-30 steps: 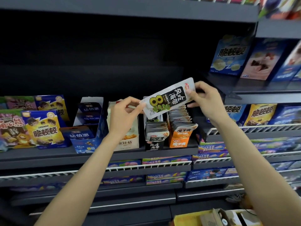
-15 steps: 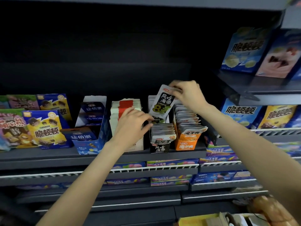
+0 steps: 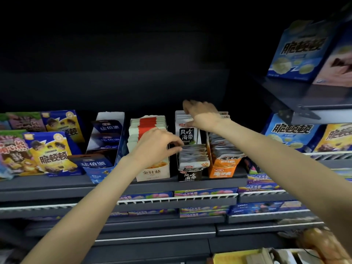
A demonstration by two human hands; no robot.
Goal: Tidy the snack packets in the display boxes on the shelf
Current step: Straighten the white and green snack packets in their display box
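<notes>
A shopworker is slotting a seaweed packet (image 3: 187, 135) upright into the black display box (image 3: 189, 175) on the middle shelf (image 3: 57, 184).

The right hand (image 3: 202, 115), reaching in from above, is pinching the packet's top; the left hand (image 3: 154, 147), fingers curled, is pressing the front packets (image 3: 193, 155) forward. Should that pressure slip, the row is likely to spring back, buckling the packet or spilling some over the box's low front.

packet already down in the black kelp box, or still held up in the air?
Yes, it's down: the kelp packet stands upright inside the black display box, right hand on its top.
</notes>
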